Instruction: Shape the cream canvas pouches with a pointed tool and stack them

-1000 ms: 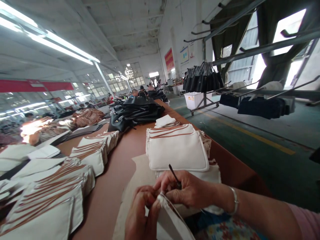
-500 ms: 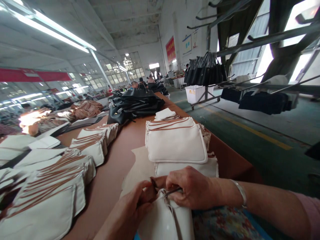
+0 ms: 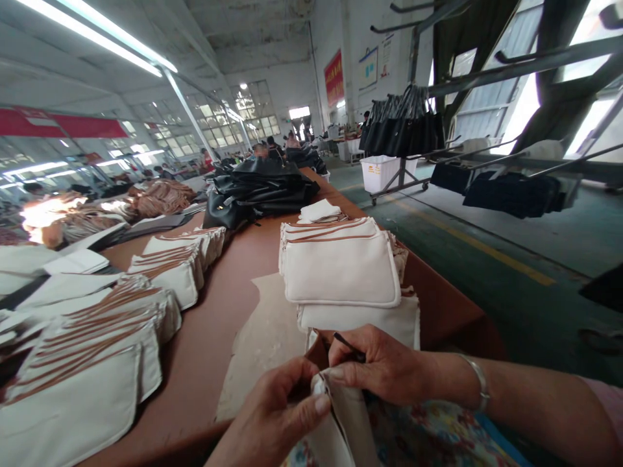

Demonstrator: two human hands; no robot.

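1. Progress: one pouch point(image 3: 357, 412) in hand, over the lap at the table point(image 3: 228, 353) edge. Its edge gapes; judged mid-work, not finished.
2. Other pieces: similar pale pouches in a stack point(image 3: 341, 269) just beyond the hands, more in rows point(image 3: 92, 395) at left. Which of these are done and which left: cannot tell.
3. Left hand point(image 3: 282, 405): reaches in from below, thumb on the near side of the pouch edge, fingers curled behind; pinching it.
4. Right hand point(image 3: 372, 363): comes in from the right, forearm nearly level, knuckles up. Fingers bent around a thin dark tool point(image 3: 346, 342), tip up and leftward, clear of the pouch; thumb pressed to the pouch edge beside the left hand.
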